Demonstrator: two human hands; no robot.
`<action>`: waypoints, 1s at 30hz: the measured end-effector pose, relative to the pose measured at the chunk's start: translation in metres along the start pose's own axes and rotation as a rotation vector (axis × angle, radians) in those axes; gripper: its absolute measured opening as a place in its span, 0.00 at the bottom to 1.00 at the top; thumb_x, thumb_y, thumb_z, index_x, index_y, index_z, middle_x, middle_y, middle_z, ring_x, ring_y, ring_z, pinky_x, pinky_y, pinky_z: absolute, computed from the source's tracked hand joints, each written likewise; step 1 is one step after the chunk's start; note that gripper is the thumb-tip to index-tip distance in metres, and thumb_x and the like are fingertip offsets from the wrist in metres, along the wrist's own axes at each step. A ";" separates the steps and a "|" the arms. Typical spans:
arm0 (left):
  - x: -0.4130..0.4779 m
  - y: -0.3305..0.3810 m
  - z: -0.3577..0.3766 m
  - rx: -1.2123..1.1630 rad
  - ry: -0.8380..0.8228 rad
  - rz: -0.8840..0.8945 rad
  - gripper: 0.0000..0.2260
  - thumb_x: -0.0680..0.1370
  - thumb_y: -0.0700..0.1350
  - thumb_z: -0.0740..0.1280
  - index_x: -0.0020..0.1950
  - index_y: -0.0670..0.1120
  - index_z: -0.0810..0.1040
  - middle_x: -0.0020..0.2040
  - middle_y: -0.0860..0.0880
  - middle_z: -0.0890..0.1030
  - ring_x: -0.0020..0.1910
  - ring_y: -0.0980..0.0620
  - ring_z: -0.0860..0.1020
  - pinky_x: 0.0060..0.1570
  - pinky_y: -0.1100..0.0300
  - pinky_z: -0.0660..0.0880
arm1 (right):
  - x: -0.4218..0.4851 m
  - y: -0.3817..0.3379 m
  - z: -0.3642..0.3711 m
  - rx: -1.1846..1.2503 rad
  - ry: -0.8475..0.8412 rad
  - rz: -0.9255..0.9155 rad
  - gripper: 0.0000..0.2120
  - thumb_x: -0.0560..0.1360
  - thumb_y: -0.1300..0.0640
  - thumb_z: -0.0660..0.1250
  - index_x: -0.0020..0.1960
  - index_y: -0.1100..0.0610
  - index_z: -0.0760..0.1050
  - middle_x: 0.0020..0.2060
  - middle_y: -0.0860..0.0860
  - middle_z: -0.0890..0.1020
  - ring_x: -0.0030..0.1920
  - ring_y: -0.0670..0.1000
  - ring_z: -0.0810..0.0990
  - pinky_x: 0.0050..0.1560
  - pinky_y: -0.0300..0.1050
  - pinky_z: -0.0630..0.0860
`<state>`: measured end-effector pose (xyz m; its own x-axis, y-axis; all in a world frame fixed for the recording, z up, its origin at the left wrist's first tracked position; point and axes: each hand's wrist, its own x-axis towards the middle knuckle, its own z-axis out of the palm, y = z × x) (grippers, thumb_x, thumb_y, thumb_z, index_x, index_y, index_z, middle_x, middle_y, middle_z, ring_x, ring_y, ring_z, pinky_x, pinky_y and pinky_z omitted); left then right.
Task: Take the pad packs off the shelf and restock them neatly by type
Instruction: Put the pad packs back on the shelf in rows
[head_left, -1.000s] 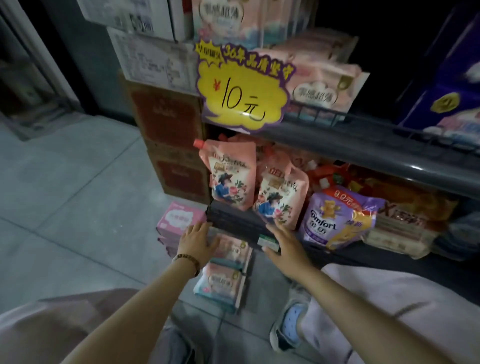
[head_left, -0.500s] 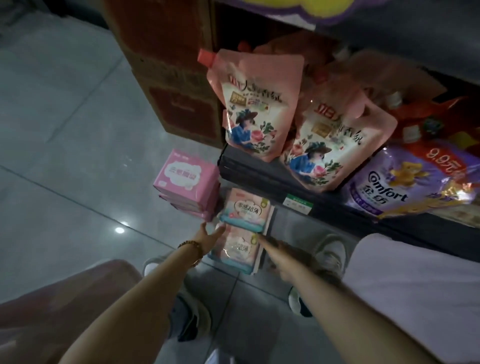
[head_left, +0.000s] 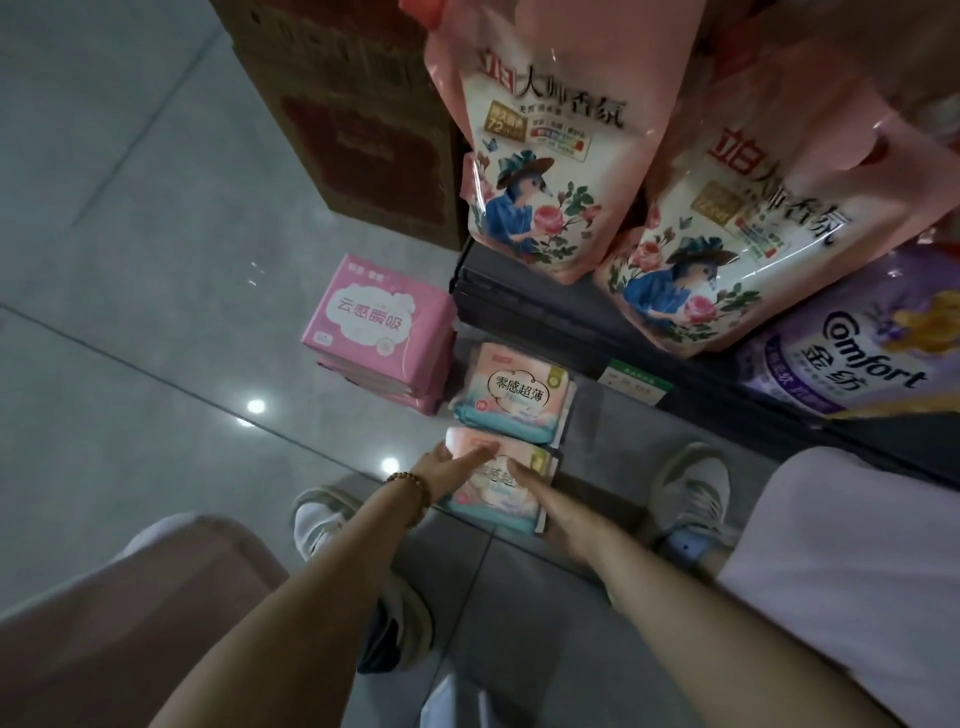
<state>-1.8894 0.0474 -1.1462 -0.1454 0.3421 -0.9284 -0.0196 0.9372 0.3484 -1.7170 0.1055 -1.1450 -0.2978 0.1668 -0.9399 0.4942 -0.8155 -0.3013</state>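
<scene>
Two flat, rectangular pad packs in glossy peach-and-teal plastic lie on the floor (head_left: 130, 270) in front of the shelf (head_left: 540, 312), one behind the other. The near pad pack (head_left: 498, 501) is farthest from the shelf, and both hands are on it. The left hand (head_left: 444, 467), with a bead bracelet (head_left: 410, 491) at its wrist, lays straight fingers over the pack's top left corner. The right hand (head_left: 545, 501) rests on the right half, fingers stretched out flat. Neither hand curls round the pack.

The second pad pack (head_left: 511, 397) lies just under the shelf's dark front ledge. Left of the shelf's corner is a stack of boxy pink pad packs (head_left: 376, 327) with soft, shiny wrap. The floor is smooth grey tile that reflects two lamps.

On the shelf, two glossy pink pouches (head_left: 545, 156) printed with roses lean out past the ledge, overhanging the packs below. A purple pouch (head_left: 872, 358) slumps to their right. A green price tag (head_left: 639, 382) sits on the ledge. A brown cardboard box (head_left: 363, 130) stands left of the shelf. A shoe (head_left: 691, 488) rests in front of the shelf, right of the near pack.
</scene>
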 end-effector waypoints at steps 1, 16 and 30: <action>-0.006 0.002 0.001 0.043 0.003 0.011 0.48 0.56 0.77 0.67 0.70 0.51 0.68 0.62 0.47 0.77 0.56 0.47 0.79 0.60 0.48 0.75 | -0.003 0.002 -0.001 0.050 -0.018 0.007 0.17 0.73 0.43 0.67 0.57 0.52 0.76 0.48 0.45 0.82 0.47 0.46 0.80 0.50 0.34 0.76; -0.163 0.043 -0.003 0.033 0.146 0.474 0.48 0.59 0.69 0.75 0.72 0.51 0.62 0.67 0.53 0.70 0.60 0.53 0.73 0.60 0.57 0.73 | -0.143 0.003 0.015 0.327 -0.264 -0.423 0.38 0.60 0.45 0.80 0.66 0.54 0.72 0.54 0.53 0.84 0.50 0.50 0.83 0.45 0.43 0.79; -0.375 0.173 0.018 0.026 0.130 1.277 0.38 0.60 0.61 0.79 0.68 0.59 0.68 0.59 0.55 0.79 0.53 0.56 0.80 0.50 0.57 0.80 | -0.369 -0.078 -0.024 0.274 -0.092 -1.196 0.52 0.44 0.41 0.85 0.64 0.55 0.72 0.53 0.52 0.84 0.53 0.51 0.83 0.44 0.42 0.81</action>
<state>-1.8205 0.0825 -0.7400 -0.1414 0.9867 0.0801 0.2234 -0.0471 0.9736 -1.6260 0.1205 -0.7783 -0.5074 0.8582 -0.0777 -0.3134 -0.2678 -0.9111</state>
